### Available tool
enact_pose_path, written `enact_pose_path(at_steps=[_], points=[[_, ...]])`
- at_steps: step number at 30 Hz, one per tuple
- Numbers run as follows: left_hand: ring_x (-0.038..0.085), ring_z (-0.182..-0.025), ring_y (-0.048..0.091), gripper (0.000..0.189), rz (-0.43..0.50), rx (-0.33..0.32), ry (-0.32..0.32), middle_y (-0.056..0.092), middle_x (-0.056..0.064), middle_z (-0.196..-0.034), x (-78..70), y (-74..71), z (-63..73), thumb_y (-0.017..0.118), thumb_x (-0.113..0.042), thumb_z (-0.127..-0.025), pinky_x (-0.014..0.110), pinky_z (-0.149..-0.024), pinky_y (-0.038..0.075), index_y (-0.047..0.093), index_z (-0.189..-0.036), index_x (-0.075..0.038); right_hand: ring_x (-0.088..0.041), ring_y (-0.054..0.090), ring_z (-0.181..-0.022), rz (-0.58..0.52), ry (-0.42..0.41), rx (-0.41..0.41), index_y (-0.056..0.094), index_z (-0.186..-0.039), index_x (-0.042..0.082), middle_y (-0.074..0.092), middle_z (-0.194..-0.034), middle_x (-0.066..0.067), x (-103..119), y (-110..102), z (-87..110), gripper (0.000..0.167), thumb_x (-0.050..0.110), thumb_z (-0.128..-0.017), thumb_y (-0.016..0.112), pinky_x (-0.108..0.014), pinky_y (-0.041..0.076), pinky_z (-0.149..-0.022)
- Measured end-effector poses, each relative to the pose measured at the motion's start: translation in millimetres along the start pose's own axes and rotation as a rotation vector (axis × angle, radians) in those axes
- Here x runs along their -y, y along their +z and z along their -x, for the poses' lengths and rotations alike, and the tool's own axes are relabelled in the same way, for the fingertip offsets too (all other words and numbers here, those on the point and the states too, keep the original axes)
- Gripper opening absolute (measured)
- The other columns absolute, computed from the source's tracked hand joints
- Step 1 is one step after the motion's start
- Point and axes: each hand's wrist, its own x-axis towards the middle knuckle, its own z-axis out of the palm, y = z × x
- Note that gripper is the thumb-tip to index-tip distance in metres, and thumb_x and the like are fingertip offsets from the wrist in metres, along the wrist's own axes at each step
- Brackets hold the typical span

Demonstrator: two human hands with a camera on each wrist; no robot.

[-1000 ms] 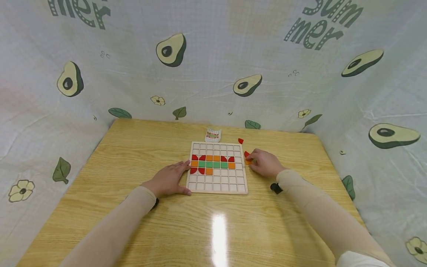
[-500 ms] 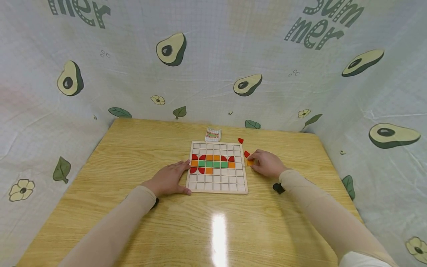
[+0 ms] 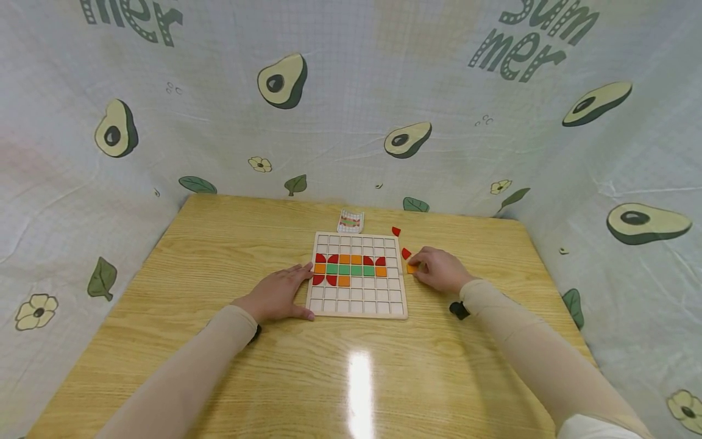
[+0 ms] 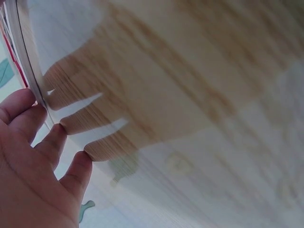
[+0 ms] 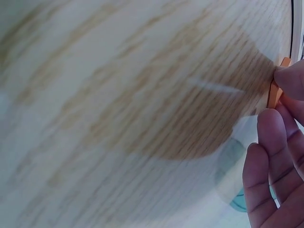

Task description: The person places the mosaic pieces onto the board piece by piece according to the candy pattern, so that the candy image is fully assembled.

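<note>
A wooden grid board lies on the table. Red, orange and green tiles fill part of three of its rows. The left hand rests along the board's left edge, its fingers spread; in the left wrist view the fingertips touch the tabletop beside it. Just off the board's right side, the right hand pinches an orange square tile low over the table. The right wrist view shows that orange tile between the fingers, seen edge-on and tilted.
Two red curved tiles lie right of the board, the nearer one close to the right hand, the farther one by the top corner. A small pattern card sits behind the board. A printed cloth hangs around the table.
Holding the orange tile, the right hand has shifted slightly right, away from the board and the nearer red tile. The left hand has stayed put.
</note>
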Motion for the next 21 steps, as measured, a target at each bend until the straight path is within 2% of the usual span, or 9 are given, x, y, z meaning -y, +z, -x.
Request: enact_pose_path(at_steps=[12, 21], points=[[0.031, -0.147, 0.027, 0.108, 0.001, 0.001, 0.008, 0.026, 0.009, -0.162, -0.4, -1.2, 0.1, 0.074, -0.068, -0.075, 0.051, -0.115, 0.026, 0.036, -0.155, -0.006, -0.012, 0.053, -0.073, -0.014, 0.023, 0.001, 0.075, -0.108, 0.013, 0.062, -0.095, 0.004, -2.8, 0.6, 1.3, 0.024, 0.022, -0.086, 0.078, -0.032, 0.049, -0.068], [0.032, -0.146, 0.027, 0.109, 0.001, 0.001, 0.006, 0.026, 0.010, -0.162, 0.6, -0.9, 0.1, 0.074, -0.070, -0.075, 0.052, -0.115, 0.027, 0.036, -0.155, -0.007, -0.013, 0.054, -0.075, -0.093, 0.024, -0.018, 0.075, -0.107, 0.012, 0.063, -0.094, 0.004, 5.3, -2.1, -1.8, 0.023, 0.020, -0.085, 0.078, -0.031, 0.048, -0.068]])
